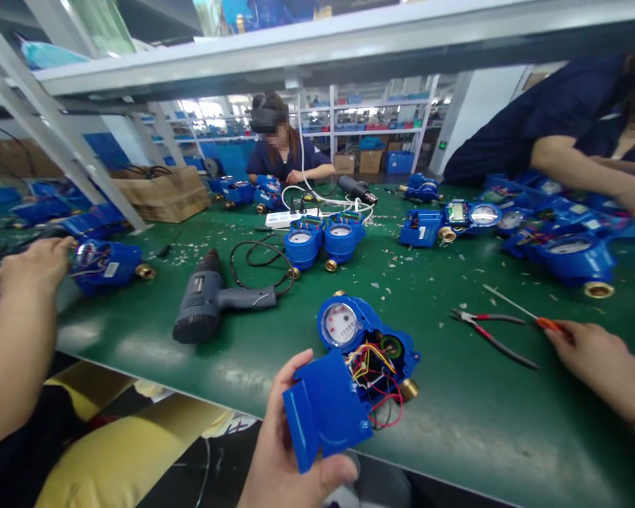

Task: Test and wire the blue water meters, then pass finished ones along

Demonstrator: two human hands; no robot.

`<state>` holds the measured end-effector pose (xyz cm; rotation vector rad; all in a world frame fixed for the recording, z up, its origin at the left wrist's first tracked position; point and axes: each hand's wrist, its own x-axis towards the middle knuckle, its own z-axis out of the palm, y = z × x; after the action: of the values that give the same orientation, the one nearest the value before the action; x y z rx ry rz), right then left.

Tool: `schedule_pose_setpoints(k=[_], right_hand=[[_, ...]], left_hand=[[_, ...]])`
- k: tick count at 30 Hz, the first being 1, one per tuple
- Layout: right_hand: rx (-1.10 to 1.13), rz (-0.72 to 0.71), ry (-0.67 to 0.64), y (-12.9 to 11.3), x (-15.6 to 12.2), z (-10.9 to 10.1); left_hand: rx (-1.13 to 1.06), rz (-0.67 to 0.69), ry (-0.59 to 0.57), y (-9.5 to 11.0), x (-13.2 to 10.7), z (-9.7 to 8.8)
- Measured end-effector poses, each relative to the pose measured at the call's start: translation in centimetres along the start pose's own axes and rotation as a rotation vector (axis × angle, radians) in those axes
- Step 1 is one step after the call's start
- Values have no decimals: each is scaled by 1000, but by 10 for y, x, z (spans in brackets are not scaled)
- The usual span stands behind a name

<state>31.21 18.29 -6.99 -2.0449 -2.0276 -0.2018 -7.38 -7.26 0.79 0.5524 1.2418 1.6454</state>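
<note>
My left hand [286,451] is closed round a blue plastic cover [325,409] at the near edge of the green table [455,423]. Just behind the cover lies an opened blue water meter [367,339] with a white dial, loose coloured wires and a brass fitting. My right hand [603,367] rests on the table at the right, closed on a screwdriver [518,307] with an orange handle, its thin shaft pointing up and left. Red-handled pliers [490,331] lie between the meter and that hand.
A grey heat gun [212,300] with a black cord lies left of the meter. Several blue meters [322,240] and a white power strip [291,217] sit farther back. A co-worker's arms [15,310] hold a meter at left; two other people work at the back and right.
</note>
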Motion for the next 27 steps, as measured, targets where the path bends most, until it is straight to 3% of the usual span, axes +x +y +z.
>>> schedule_pose_setpoints(k=[2,7,13,17,21,24,27], right_hand=[[-22,-22,-22,-15,1,-5],[103,-400,-169,-53,-5,-1],[243,-483,-195,-53,-9,14],[375,-426,-162,-57,-20,-2],[544,-218,-150,-68,-40,-31],[742,-64,-116,-82,-70,-56],[865,-56,-44,-106,-114,-82]], left_hand=[[-5,-6,5,0,-1,0],[-95,-30,38,2,-3,4],[-12,41,61,-12,-2,4],[53,125,91,-30,0,1],[94,147,77,-41,2,-3],[140,180,85,-43,4,-5],[218,210,95,-42,4,-6]])
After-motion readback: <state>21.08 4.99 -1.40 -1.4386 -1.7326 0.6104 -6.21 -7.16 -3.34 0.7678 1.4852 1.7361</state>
